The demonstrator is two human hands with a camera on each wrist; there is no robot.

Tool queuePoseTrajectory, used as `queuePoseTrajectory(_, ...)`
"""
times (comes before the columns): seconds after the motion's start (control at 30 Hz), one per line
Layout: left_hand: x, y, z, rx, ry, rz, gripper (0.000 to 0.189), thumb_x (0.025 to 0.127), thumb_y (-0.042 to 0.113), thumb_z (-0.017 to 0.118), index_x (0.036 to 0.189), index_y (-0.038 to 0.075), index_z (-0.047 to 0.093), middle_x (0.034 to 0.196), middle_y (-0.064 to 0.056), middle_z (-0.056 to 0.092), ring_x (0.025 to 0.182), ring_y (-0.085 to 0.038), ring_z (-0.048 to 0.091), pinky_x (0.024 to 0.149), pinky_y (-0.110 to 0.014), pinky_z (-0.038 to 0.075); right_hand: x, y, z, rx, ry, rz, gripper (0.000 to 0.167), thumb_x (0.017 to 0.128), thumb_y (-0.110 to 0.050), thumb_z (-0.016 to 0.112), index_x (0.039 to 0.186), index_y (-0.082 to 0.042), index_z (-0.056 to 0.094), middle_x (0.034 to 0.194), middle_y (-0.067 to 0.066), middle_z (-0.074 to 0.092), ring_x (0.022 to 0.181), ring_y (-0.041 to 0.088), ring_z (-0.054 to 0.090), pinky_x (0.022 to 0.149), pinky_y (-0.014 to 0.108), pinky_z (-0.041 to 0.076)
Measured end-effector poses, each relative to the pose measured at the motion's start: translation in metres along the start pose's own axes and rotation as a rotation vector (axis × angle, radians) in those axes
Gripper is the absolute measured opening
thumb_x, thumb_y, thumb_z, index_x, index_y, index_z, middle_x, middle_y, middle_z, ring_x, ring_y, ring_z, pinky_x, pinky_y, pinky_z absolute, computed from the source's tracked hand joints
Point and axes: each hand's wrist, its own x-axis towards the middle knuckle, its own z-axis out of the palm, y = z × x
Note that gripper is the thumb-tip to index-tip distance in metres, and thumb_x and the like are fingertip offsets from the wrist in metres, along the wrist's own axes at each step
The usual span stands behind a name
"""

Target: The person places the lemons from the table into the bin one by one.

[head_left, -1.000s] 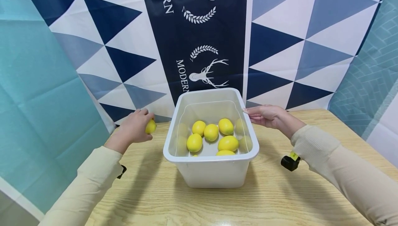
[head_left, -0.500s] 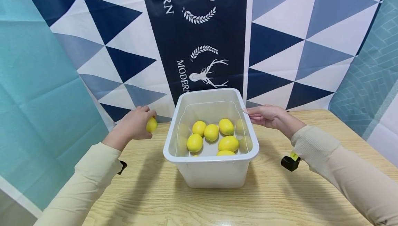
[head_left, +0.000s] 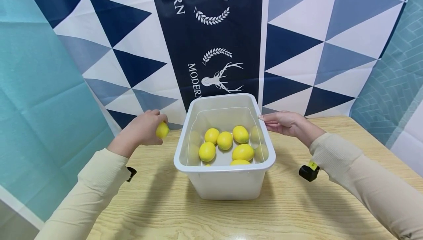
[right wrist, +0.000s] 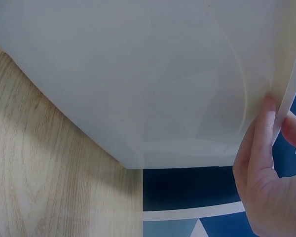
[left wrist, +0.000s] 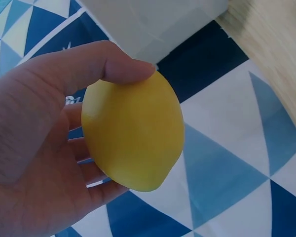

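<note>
A yellow lemon [head_left: 162,130] is in my left hand [head_left: 142,128], above the table and to the left of a white plastic tub [head_left: 224,185]. The left wrist view shows my thumb lying over one end of the lemon [left wrist: 135,133] and the fingers behind it, partly hidden. Inside the tub, several more lemons [head_left: 224,141] rest on the bottom; the front wall hides some of them. At the tub's right side, my right hand [head_left: 285,122] pinches the rim. In the right wrist view its fingers [right wrist: 260,143] lie along the outer wall under the lip, thumb on the other side.
The tub stands on a light wooden table [head_left: 158,203]. Close behind it hangs a patterned cloth [head_left: 297,53] with triangles and a dark deer panel. A teal cloth [head_left: 49,104] closes off the left side. Each wrist carries a small black camera [head_left: 308,173].
My left hand, with the lemon in it, has risen slightly and drifted a little to the right. The right hand and the tub stay in place.
</note>
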Motion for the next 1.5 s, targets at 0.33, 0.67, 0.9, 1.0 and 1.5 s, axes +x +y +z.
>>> queuePoseTrajectory(0.33, 0.002, 0.014, -0.015, -0.023, 0.034, 0.033, 0.051, 0.064, 0.012, 0.082, 0.111, 0.01, 0.064, 0.105, -0.01, 0.061, 0.095, -0.028, 0.052, 0.081, -0.041, 0.054, 0.0, -0.001, 0.002, -0.006, 0.004, -0.005, 0.022, 0.092, -0.011, 0.062, 0.074, -0.018, 0.071, 0.077, -0.006, 0.071, 0.074, 0.005, 0.07, 0.076, 0.015, 0.057)
queuePoseTrajectory(0.67, 0.009, 0.024, -0.028, 0.018, 0.043, 0.061, 0.051, 0.065, 0.013, 0.082, 0.112, 0.01, 0.063, 0.107, -0.01, 0.061, 0.097, -0.028, 0.052, 0.084, -0.041, 0.052, 0.001, -0.003, 0.002, -0.019, -0.005, -0.009, 0.024, 0.093, -0.009, 0.061, 0.073, -0.017, 0.071, 0.076, -0.006, 0.071, 0.074, 0.004, 0.069, 0.076, 0.014, 0.057)
queuePoseTrajectory(0.9, 0.017, 0.035, -0.039, 0.023, 0.044, 0.068, 0.053, 0.065, 0.016, 0.083, 0.114, 0.011, 0.064, 0.108, -0.009, 0.061, 0.097, -0.028, 0.053, 0.087, -0.039, 0.053, 0.001, -0.003, 0.002, -0.021, 0.001, -0.001, 0.023, 0.093, -0.01, 0.061, 0.073, -0.017, 0.071, 0.076, -0.006, 0.071, 0.074, 0.004, 0.069, 0.076, 0.014, 0.057)
queuePoseTrajectory(1.0, 0.02, 0.039, -0.043, 0.012, 0.054, 0.078, 0.051, 0.067, 0.017, 0.083, 0.114, 0.011, 0.064, 0.105, -0.009, 0.061, 0.095, -0.027, 0.053, 0.086, -0.038, 0.053, 0.0, -0.003, 0.001, -0.011, 0.005, 0.001, 0.018, 0.09, -0.011, 0.065, 0.075, -0.016, 0.071, 0.076, -0.005, 0.071, 0.074, 0.004, 0.069, 0.076, 0.015, 0.057)
queuePoseTrajectory(1.5, 0.04, 0.06, -0.061, 0.001, 0.017, 0.107, 0.054, 0.069, 0.014, 0.08, 0.119, 0.012, 0.062, 0.11, -0.008, 0.059, 0.099, -0.027, 0.053, 0.088, -0.036, 0.053, -0.001, -0.001, 0.001, -0.018, -0.002, -0.008, 0.022, 0.092, -0.01, 0.062, 0.073, -0.017, 0.072, 0.077, -0.006, 0.071, 0.074, 0.004, 0.069, 0.076, 0.015, 0.057)
